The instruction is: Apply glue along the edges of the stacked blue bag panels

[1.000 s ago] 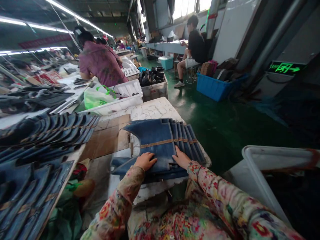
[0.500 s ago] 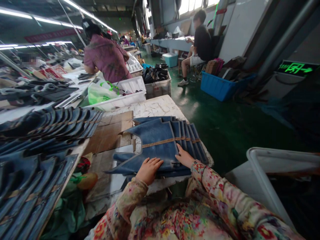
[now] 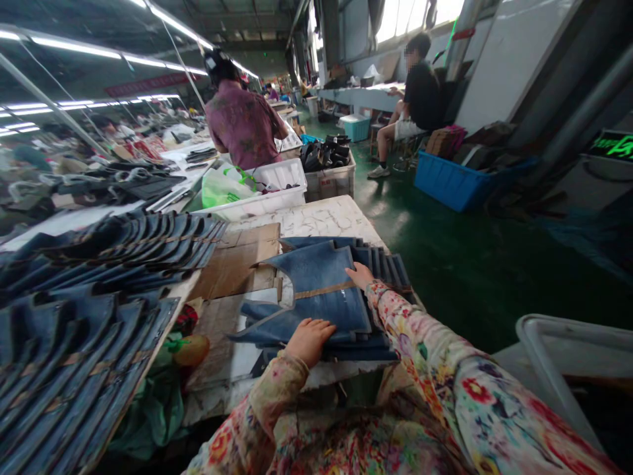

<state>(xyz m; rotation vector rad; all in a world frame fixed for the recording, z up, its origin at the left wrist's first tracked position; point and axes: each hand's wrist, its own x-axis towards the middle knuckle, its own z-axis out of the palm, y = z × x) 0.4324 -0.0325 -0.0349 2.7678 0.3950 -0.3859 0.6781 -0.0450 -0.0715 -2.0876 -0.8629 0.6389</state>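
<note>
Left bare-hand grip lies flat on the near part of the top blue panel with a tan strip, fingers nearly together, clamped on nothing; looks like it steadies the piece. Panel is atop a pile on the white marble-patterned counter, straight ahead of the wearer. Right bare-hand grip is at its right edge; can't tell if it pinches. Fanned blue panels just beyond, edges stepped, likely to keep each reachable. Pale plastic bin at right: contents too dark. Farther: white plastic crate with a clear-and-green plastic bag; grey plastic crate heaped with black pieces; blue plastic crate, brown and dark bundles inside.
</note>
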